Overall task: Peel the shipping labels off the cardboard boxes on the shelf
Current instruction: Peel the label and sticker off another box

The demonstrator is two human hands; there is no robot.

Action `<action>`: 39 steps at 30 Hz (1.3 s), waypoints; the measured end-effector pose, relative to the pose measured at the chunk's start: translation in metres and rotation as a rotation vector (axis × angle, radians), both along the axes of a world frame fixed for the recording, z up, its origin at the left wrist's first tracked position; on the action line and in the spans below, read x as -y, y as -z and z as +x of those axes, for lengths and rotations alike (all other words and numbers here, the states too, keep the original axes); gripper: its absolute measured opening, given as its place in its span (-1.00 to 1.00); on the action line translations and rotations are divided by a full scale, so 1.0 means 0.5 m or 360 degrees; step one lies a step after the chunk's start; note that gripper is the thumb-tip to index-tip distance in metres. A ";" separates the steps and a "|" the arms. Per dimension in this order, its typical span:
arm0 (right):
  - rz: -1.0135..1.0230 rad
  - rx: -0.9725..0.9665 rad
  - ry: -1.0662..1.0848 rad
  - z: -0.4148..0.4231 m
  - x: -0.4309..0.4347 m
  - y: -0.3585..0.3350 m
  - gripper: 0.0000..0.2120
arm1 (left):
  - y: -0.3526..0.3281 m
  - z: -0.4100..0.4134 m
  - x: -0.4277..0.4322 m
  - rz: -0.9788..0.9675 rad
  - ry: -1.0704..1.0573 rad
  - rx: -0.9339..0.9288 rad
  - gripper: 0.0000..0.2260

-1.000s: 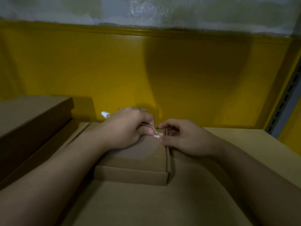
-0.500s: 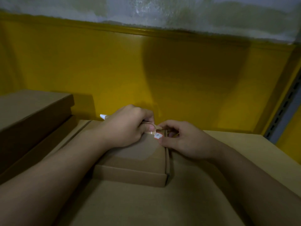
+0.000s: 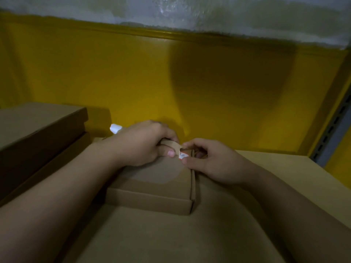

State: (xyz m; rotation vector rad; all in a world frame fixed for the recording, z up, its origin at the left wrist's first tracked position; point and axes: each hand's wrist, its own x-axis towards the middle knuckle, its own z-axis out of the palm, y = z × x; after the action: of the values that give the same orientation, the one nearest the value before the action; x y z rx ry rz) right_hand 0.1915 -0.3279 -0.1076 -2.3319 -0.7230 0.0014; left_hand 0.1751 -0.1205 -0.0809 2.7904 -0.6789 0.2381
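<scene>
Left hand point(image 3: 144, 145) grips lifted label point(image 3: 182, 155), right hand point(image 3: 212, 162) pinches its white end. Peel low and slow, box point(image 3: 157, 180) pinned.

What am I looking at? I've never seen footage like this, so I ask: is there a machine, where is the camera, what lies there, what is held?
No machine: these are a person's two bare arms, filmed by one head-worn camera looking forward and down. A small flat brown cardboard box lies on a larger light brown cardboard surface, darker brown boxes stacked at the left, a yellow wall behind. The left hand grips a curled brown strip lifted from the box top; something white pokes out behind it, unclear what. The right hand pinches a small white-and-red label scrap at the strip's end.
</scene>
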 end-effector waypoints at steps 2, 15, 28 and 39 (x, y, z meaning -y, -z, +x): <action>0.0015 -0.0004 -0.0004 0.000 -0.002 0.001 -0.67 | 0.000 0.000 0.003 0.0087 -0.0067 0.0062 -0.84; 0.0045 0.0038 0.0103 -0.006 -0.012 0.005 -0.65 | 0.004 -0.018 0.042 0.0623 -0.0419 0.0511 -0.83; 0.0093 -0.0151 0.0014 -0.012 -0.001 -0.009 -0.35 | 0.006 -0.019 0.044 0.0115 -0.0473 0.0416 -0.83; 0.0065 -0.0411 -0.0179 -0.012 0.011 -0.022 -0.35 | 0.012 -0.035 0.054 -0.0064 -0.0423 0.0410 -0.80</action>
State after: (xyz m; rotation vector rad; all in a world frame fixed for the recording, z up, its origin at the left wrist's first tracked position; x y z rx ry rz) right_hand 0.1854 -0.3336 -0.0967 -2.1962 -0.7141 0.3289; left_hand 0.1574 -0.1473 -0.0868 2.8325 -0.3467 0.6638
